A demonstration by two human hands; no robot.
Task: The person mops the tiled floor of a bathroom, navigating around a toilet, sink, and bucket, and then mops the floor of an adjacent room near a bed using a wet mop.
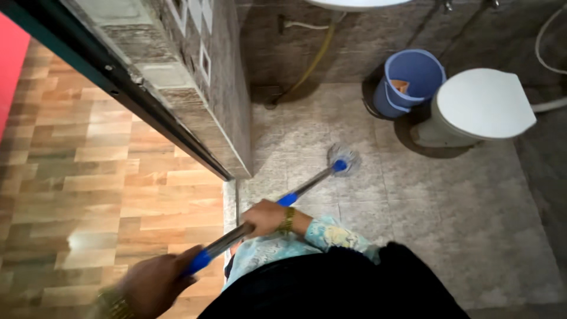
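I hold a mop with a metal pole [307, 188] and blue fittings in both hands. My left hand [155, 285] grips the near end of the pole at a blue grip, low on the left, with a wristband showing. My right hand [266, 216], with a gold bracelet and a patterned sleeve, grips the pole further down. The pale mop head [344, 158] rests on the grey tiled bathroom floor [449, 212], just past the doorway.
A blue bucket [409, 81] stands beside a white toilet [481, 105] with its lid down, at the back right. A tiled wall end with a dark door frame [177, 94] juts in on the left. Wood-pattern flooring [88, 177] lies left of it. A yellow hose [314, 59] hangs at the back wall.
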